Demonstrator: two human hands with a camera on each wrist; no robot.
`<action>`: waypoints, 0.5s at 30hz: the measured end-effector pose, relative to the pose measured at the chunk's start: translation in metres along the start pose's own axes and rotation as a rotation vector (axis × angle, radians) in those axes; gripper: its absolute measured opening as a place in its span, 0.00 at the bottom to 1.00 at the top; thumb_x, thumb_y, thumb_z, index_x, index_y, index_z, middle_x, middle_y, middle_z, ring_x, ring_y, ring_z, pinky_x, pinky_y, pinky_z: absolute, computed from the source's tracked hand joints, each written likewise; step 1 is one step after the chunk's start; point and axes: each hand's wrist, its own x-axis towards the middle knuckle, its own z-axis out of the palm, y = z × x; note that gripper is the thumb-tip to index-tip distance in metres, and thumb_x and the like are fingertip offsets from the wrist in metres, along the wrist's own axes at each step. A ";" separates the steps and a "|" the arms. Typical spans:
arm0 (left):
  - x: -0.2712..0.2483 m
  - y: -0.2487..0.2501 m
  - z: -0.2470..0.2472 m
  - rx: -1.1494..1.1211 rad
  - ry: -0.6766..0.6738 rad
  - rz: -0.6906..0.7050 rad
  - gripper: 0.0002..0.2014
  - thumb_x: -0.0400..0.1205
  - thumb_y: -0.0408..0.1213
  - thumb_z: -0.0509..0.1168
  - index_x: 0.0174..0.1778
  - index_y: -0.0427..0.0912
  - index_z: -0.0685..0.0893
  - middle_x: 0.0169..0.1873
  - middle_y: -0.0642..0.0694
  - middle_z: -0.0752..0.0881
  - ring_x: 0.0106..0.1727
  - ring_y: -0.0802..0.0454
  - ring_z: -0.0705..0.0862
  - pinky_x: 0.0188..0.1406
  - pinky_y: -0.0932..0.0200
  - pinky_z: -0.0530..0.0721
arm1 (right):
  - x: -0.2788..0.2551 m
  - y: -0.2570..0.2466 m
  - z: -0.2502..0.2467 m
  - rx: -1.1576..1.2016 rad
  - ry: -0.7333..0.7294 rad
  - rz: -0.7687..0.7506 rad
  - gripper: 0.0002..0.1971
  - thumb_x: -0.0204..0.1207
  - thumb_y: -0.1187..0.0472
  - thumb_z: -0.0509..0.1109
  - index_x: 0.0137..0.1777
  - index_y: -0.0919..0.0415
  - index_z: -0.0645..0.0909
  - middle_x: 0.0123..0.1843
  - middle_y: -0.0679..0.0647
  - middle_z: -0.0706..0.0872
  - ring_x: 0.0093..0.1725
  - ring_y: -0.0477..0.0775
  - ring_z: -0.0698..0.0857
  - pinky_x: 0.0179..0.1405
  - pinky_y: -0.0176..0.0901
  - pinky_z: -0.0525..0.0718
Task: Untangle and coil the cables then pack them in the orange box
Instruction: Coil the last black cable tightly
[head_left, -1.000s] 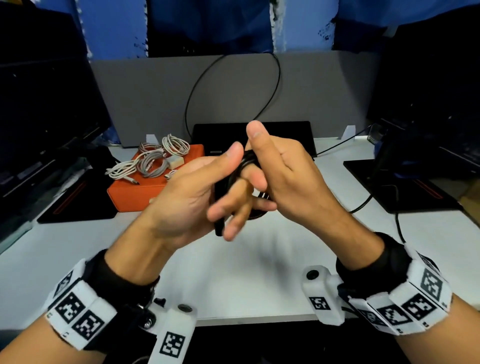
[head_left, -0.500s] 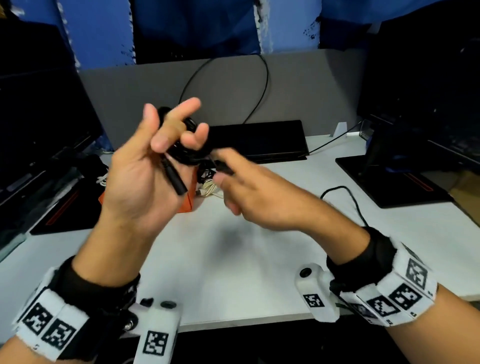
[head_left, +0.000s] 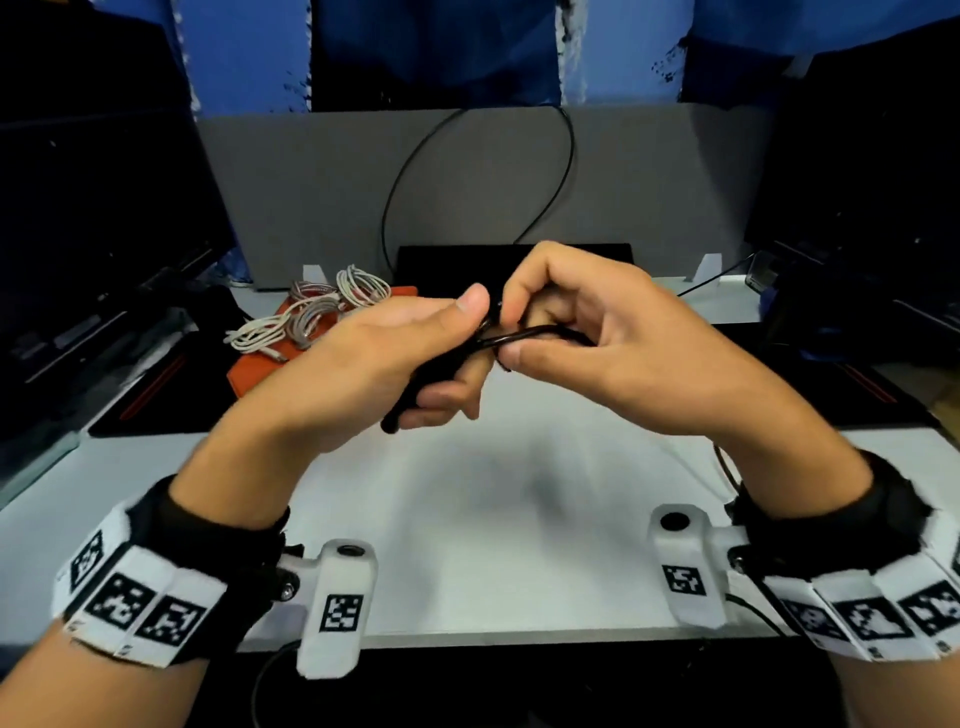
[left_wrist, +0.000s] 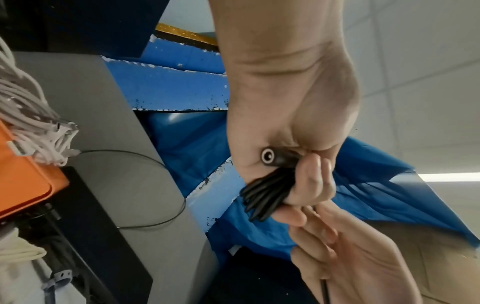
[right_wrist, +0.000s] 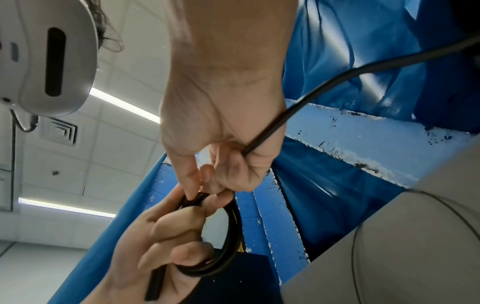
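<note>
— What is the left hand (head_left: 363, 364) doing?

— Its fingers are curled round a coil of black cable (left_wrist: 262, 197), thumb pressed on top. A round black plug end (left_wrist: 269, 156) sticks out of the fist, as the left wrist view shows.

— And the right hand (head_left: 613, 343)?

— It meets the left one above the table (head_left: 519, 519). Its thumb and forefinger pinch a loop of the same black cable right at the left thumb tip, and the other fingers are curled in. In the right wrist view the loose length of the cable runs out from under the curled fingers and away to the right.

— So the two hands are touching?

— Fingertips meet at the coil; both are held up off the table.

— Where is the orange box (head_left: 260, 364)?

— On the table, beyond the left hand and to its left, partly hidden by it. A heap of white cables (head_left: 311, 317) lies on top of it, some in coils, with one end trailing over the near left edge.

— Anything further out?

— A grey partition (head_left: 322, 197) stands behind the table with a thin black wire (head_left: 400, 182) looping in front of it.
</note>
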 end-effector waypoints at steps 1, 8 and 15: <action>0.000 -0.001 -0.001 -0.027 -0.034 0.003 0.28 0.91 0.49 0.50 0.27 0.37 0.72 0.20 0.46 0.67 0.22 0.39 0.65 0.38 0.62 0.79 | -0.001 0.000 0.000 0.034 0.001 0.000 0.08 0.84 0.72 0.71 0.55 0.62 0.76 0.37 0.67 0.81 0.36 0.65 0.77 0.37 0.47 0.78; 0.001 -0.009 -0.005 -0.376 -0.178 0.028 0.22 0.86 0.56 0.63 0.42 0.39 0.88 0.18 0.51 0.59 0.15 0.58 0.61 0.38 0.56 0.82 | 0.001 0.000 0.004 -0.180 0.135 -0.097 0.05 0.86 0.59 0.71 0.59 0.55 0.81 0.40 0.51 0.85 0.39 0.49 0.82 0.41 0.46 0.81; 0.009 -0.018 0.008 -0.765 -0.195 0.014 0.16 0.88 0.51 0.62 0.40 0.45 0.82 0.18 0.55 0.63 0.17 0.55 0.64 0.50 0.60 0.84 | 0.003 0.010 0.030 -0.263 0.227 0.034 0.23 0.89 0.36 0.46 0.54 0.46 0.79 0.54 0.48 0.86 0.55 0.50 0.85 0.56 0.61 0.84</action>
